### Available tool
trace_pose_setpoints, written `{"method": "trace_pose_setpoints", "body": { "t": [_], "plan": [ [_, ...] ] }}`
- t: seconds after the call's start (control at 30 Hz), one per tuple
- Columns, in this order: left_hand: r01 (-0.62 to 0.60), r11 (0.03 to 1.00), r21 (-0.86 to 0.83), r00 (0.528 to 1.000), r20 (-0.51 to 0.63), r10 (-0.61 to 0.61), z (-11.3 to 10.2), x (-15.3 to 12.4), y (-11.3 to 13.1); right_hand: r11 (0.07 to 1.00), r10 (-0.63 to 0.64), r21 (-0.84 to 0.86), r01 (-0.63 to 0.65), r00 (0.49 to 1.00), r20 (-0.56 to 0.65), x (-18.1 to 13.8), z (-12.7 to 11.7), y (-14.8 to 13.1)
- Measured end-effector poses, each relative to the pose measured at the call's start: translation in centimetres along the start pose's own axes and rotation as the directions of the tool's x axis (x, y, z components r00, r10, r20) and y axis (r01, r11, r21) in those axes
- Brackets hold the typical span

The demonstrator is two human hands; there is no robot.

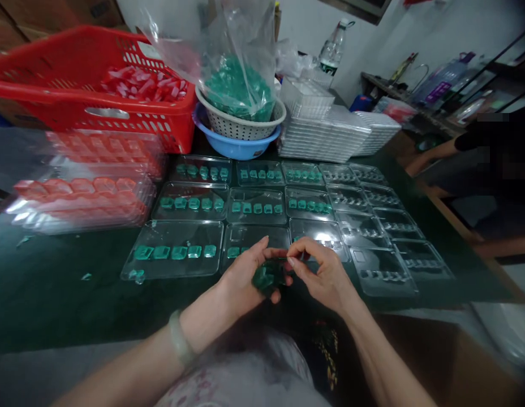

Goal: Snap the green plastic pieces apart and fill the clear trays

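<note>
My left hand [243,277] is cupped, palm up, around a small heap of dark green translucent pieces [265,277]. Thumb and index finger of my right hand [326,274] are pinched together at the fingertips of my left; whatever sits between them is too small to make out. Under and beyond both hands lie clear plastic trays [181,230] in rows. Those on the left and in the middle carry rows of green translucent pieces [161,252]. The front middle trays are partly covered by my hands. In the trays at the right [379,257], the moulded pockets look colourless.
A red basket [160,121] with pink-red pieces stands at the back left, behind stacked trays of red pieces [84,195]. A bag of green pieces [241,90] rests in a grey colander [241,129] on a blue basin [237,148]. Clear trays are stacked [322,135] nearby. Another person's arm [436,152] is at right.
</note>
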State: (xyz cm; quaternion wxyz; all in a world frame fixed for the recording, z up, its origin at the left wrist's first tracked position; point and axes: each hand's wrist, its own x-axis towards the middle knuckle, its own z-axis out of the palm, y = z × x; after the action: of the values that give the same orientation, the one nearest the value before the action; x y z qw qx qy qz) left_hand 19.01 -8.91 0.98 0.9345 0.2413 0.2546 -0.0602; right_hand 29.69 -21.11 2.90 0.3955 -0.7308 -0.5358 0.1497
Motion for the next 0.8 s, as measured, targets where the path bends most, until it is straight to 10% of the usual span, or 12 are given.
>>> {"method": "trace_pose_setpoints", "body": {
  "t": [0.33, 0.6, 0.8],
  "plan": [
    [0.025, 0.999, 0.022, 0.997, 0.072, -0.026, 0.6, 0.2, -0.5, 0.963, -0.153, -0.208, 0.173, 0.982, 0.112, -0.7, 0.9, 0.0],
    [-0.219, 0.91, 0.352, 0.967, -0.046, 0.25, 1.0, -0.9, -0.6, 0.975, 0.099, 0.197, -0.1, 0.995, 0.015, -0.9, -0.5, 0.6],
    [-0.294, 0.881, 0.371, 0.955, 0.07, 0.289, 0.4, -1.0, -0.9, 0.784, 0.233, 0.563, -0.261, 0.965, 0.123, -0.9, 0.3, 0.7]
  ]
}}
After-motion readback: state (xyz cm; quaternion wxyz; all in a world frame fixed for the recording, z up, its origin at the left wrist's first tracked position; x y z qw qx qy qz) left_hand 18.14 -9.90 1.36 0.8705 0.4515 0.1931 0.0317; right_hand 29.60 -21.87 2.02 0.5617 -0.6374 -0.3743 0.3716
